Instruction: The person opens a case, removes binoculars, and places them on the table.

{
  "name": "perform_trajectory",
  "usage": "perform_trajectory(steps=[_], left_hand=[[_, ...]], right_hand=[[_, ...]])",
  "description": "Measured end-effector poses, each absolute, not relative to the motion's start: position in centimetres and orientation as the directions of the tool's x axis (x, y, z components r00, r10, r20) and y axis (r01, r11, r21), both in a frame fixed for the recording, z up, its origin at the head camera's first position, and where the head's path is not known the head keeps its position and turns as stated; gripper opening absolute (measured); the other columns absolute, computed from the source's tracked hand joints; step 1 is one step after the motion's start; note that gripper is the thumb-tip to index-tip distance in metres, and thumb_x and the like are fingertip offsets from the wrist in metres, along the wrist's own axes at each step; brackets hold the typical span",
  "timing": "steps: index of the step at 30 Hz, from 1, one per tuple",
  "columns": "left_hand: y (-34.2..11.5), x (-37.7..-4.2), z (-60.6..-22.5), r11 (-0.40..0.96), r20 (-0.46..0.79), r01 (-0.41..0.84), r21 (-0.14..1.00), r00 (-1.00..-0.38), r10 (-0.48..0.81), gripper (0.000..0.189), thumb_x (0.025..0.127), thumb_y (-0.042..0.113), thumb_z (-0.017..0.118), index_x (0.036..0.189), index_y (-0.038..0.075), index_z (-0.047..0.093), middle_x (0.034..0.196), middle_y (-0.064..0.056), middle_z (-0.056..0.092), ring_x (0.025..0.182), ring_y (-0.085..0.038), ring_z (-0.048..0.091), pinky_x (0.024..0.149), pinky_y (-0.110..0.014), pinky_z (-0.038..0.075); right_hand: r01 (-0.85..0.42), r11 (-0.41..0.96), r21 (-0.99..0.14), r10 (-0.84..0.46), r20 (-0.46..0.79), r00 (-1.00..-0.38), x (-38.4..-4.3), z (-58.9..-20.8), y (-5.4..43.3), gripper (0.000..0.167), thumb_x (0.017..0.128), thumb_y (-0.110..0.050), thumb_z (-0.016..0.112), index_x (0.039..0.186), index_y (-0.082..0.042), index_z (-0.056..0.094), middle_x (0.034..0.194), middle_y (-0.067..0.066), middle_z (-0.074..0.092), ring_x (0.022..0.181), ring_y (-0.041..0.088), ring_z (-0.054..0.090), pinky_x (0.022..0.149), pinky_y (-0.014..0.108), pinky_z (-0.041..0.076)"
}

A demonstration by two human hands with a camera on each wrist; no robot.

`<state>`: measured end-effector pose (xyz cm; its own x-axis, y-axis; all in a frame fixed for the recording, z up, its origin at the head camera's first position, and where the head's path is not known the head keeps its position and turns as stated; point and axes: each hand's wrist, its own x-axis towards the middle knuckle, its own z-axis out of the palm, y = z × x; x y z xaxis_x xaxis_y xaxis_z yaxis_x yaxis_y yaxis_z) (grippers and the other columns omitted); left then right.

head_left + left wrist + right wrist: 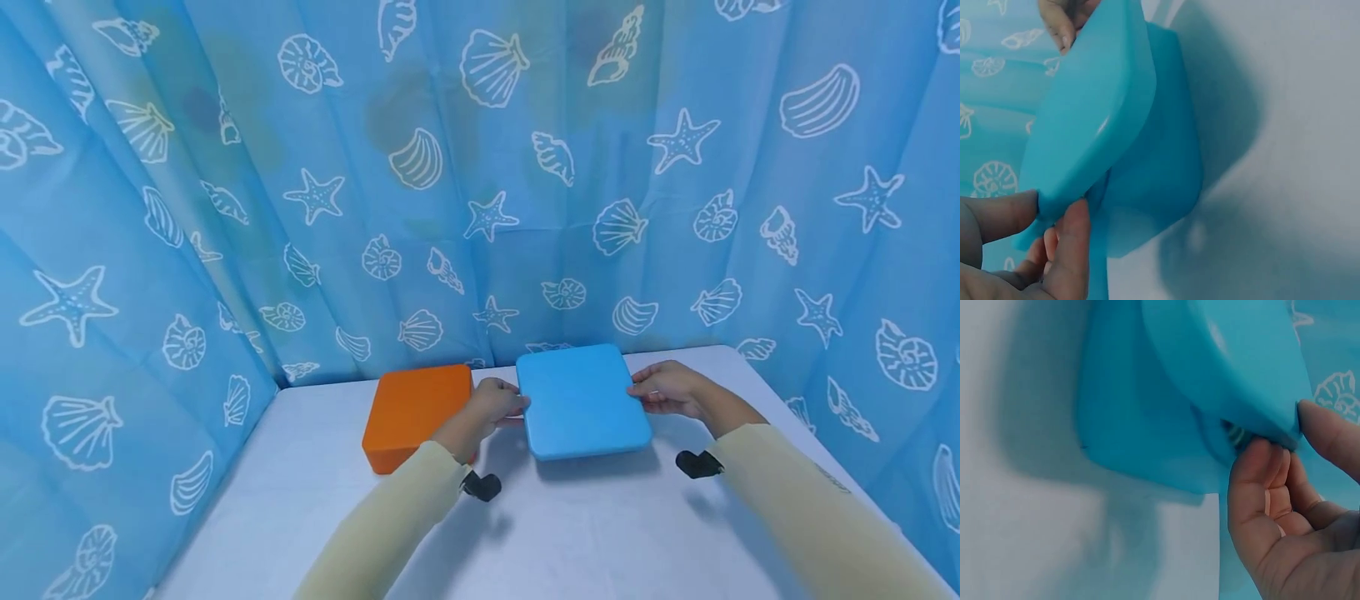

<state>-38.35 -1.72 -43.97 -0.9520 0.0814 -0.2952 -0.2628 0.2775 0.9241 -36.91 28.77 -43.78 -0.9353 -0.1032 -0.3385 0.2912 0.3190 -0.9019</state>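
Fingers (1071, 250) pinch a blue lid (583, 402) — white table (592, 533) below, shell-print curtain (525, 258) behind.

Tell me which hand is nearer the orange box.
Left. The left hand is beside the orange box, holding the left edge of the blue lid; the right hand is farther, at the lid's opposite edge.
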Motion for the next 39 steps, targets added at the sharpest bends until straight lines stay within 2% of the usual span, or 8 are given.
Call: perform_trajectory(steps=[6,12,20,32,39], left_hand=[[-2.0,-36.4,-44.3,0.275,-0.328,-0.284,0.919,-0.936,0.13,0.029,0.088,0.011,0.073,0.109,-0.001,0.057,0.099,-0.014,0.06,0.087,-0.026,0.065,0.079,-0.042,0.057],[-2.8,-33.7,-45.3,0.249,-0.373,-0.328,0.911,-0.913,0.162,0.031,0.085,0.013,0.076,0.107,0.001,0.057,0.098,-0.014,0.061,0.084,-0.026,0.065,0.073,-0.038,0.058],[-3.6,-30.6,-46.4,0.265,-0.374,-0.316,0.911,-0.905,0.203,0.034,0.083,0.016,0.078,0.108,0.003,0.057,0.097,-0.013,0.062,0.083,-0.024,0.065,0.071,-0.036,0.058],[-4.0,-28.1,-47.5,0.295,-0.397,-0.324,0.899,-0.888,0.233,0.027,0.085,0.009,0.076,0.103,0.002,0.057,0.095,-0.013,0.059,0.081,-0.023,0.066,0.07,-0.038,0.058],[-4.0,-27.4,-48.5,0.336,-0.424,-0.33,0.882,-0.868,0.258,0.026,0.083,0.006,0.076,0.101,0.003,0.058,0.091,-0.013,0.062,0.079,-0.023,0.066,0.069,-0.039,0.059]], right_hand=[[0.282,0.292,-0.914,-0.131,-0.33,-0.935,-34.6,-44.5,29.2,0.052,0.093,-0.015,0.066,0.129,0.011,0.04,0.108,0.017,0.055,0.092,0.027,0.057,0.083,0.039,0.055],[0.309,0.284,-0.908,-0.139,-0.358,-0.923,-32.4,-45.5,29.0,0.047,0.098,-0.024,0.059,0.127,0.01,0.043,0.108,0.017,0.058,0.093,0.027,0.059,0.08,0.038,0.056],[0.312,0.316,-0.896,-0.137,-0.369,-0.919,-29.0,-46.3,28.7,0.042,0.097,-0.026,0.061,0.119,0.008,0.049,0.103,0.016,0.058,0.091,0.028,0.058,0.078,0.039,0.056],[0.344,0.283,-0.895,-0.189,-0.404,-0.895,-26.4,-47.5,28.7,0.033,0.095,-0.021,0.063,0.112,0.005,0.052,0.097,0.014,0.057,0.085,0.026,0.057,0.076,0.04,0.056],[0.333,0.283,-0.899,-0.276,-0.409,-0.87,-25.2,-48.3,29.5,0.029,0.097,-0.019,0.06,0.11,0.005,0.052,0.094,0.014,0.058,0.083,0.024,0.058,0.075,0.039,0.056]])
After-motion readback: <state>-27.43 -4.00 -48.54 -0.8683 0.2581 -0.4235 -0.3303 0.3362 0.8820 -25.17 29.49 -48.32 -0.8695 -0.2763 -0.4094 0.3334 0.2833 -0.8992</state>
